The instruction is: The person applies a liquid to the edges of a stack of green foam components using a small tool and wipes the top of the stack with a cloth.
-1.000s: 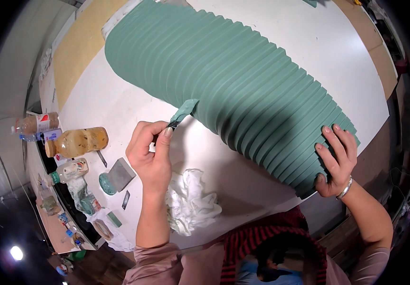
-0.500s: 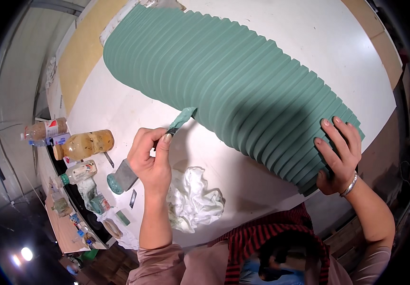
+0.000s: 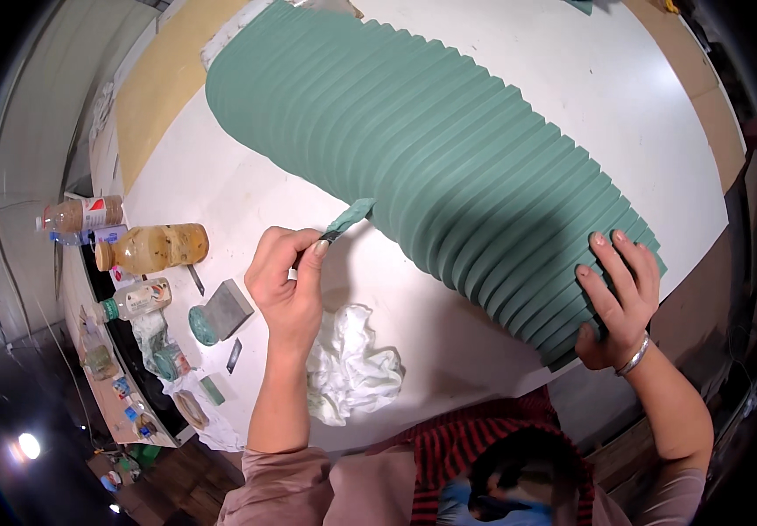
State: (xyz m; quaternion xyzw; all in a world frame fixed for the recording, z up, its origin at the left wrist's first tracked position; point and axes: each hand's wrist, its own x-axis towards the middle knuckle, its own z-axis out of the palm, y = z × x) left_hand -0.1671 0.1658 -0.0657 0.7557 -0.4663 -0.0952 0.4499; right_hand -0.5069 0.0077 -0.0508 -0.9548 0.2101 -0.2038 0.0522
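A long, curved green piece with ridges across it (image 3: pixel 414 158) lies slantwise over the white table. My left hand (image 3: pixel 289 276) pinches a thin green-coated strip with a dark end (image 3: pixel 349 219) between thumb and fingers. The strip's tip meets the near edge of the ridged piece; whether it sits in a groove is hard to make out. At the piece's right end my right hand (image 3: pixel 620 302) rests with fingers spread over the ridges and the thumb near the edge. A crumpled white cloth (image 3: pixel 354 368) lies beside my left forearm.
Left of my hand stand a grey block (image 3: pixel 226 309) and a round green pad (image 3: pixel 203 325), near a small dark blade (image 3: pixel 235 356). Bottles, including a large amber one (image 3: pixel 161 248), line the table's left side. A tan board (image 3: pixel 157 96) lies at the far left.
The whole view has shifted slightly. My left hand still holds the strip at the piece's near edge, its tip turned a little; my right hand stays on the right end.
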